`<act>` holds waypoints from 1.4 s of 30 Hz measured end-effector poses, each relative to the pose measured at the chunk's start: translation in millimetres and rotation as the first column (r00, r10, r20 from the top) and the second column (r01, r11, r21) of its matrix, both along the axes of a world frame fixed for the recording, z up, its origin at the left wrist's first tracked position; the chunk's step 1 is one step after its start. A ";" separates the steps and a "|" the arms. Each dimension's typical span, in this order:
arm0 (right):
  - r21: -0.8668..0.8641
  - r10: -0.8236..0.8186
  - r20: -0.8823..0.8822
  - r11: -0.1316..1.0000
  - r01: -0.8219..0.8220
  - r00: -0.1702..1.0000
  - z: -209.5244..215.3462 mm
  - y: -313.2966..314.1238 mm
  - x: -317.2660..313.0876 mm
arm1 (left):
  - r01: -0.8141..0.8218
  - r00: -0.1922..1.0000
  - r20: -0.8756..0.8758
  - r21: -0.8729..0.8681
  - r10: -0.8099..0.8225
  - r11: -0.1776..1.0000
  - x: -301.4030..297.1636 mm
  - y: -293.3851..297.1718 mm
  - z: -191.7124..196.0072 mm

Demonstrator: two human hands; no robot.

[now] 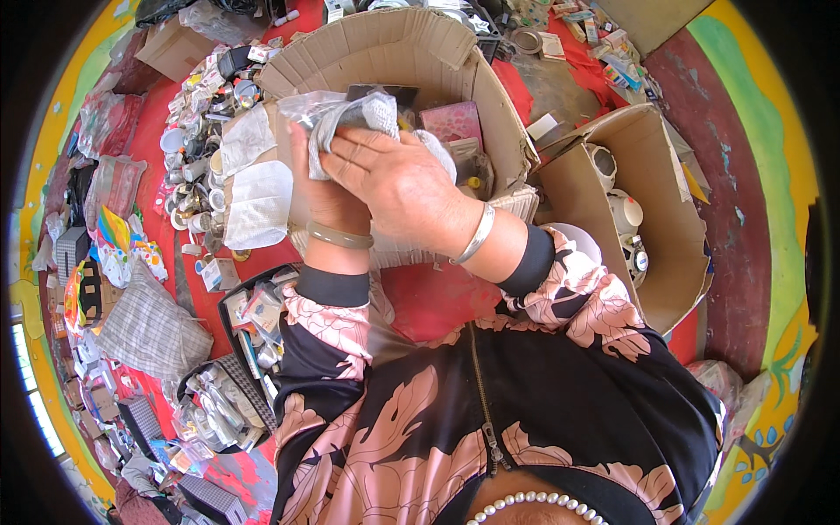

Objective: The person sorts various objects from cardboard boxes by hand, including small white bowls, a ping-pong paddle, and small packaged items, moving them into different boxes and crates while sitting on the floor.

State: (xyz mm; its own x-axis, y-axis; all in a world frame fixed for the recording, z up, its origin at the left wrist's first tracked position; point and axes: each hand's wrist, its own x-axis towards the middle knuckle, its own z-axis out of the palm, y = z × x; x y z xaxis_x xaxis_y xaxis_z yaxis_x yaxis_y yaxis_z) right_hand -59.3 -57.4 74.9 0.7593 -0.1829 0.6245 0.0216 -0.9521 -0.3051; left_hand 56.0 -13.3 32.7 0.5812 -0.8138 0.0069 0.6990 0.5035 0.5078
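Grey cloth [376, 111] apparently held between hands [398, 171], partly hidden.

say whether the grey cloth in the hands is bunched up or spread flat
Bunched up, not spread flat: the grey cloth shows in loose, crumpled folds beyond the right hand.

This looks like a crowded storeroom or sorting space. Open brown cardboard boxes [367, 48], black lattice-sided baskets [251, 387] of small goods [219, 402] and a littered red floor covering [150, 131] show it.
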 end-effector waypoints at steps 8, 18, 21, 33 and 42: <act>0.166 0.220 -0.386 0.972 -0.167 0.896 1.5 -26.5 -20.6 | -0.150 0.989 -0.012 -0.071 0.150 0.986 23.9 10.7 9.5; 0.641 -0.099 0.368 0.747 -0.176 0.924 27.0 -59.6 -12.7 | -0.026 1.000 -0.003 -0.060 0.026 0.998 -9.3 5.0 26.6; 0.213 0.035 0.185 0.974 -0.075 0.982 10.3 -32.4 0.6 | 0.115 0.986 -0.107 -0.094 -0.125 0.989 -18.5 7.7 16.0; 0.264 -0.235 0.414 0.956 0.132 0.879 -10.4 -37.6 15.8 | 0.128 0.989 0.071 0.054 -0.132 0.990 -20.7 10.0 10.2; 0.975 -0.338 0.114 0.218 -0.040 0.934 -19.9 -121.8 -22.2 | 0.337 0.942 0.042 -0.109 -0.334 0.935 -3.6 16.0 29.9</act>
State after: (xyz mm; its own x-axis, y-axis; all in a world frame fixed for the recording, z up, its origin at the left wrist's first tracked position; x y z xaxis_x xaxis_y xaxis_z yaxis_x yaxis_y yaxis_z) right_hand -81.4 -179.2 55.0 0.4953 -0.8683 0.0268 0.1665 0.0646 -0.9839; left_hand 52.4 2.8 62.6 0.2729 -0.9545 0.1205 0.8263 0.2967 0.4787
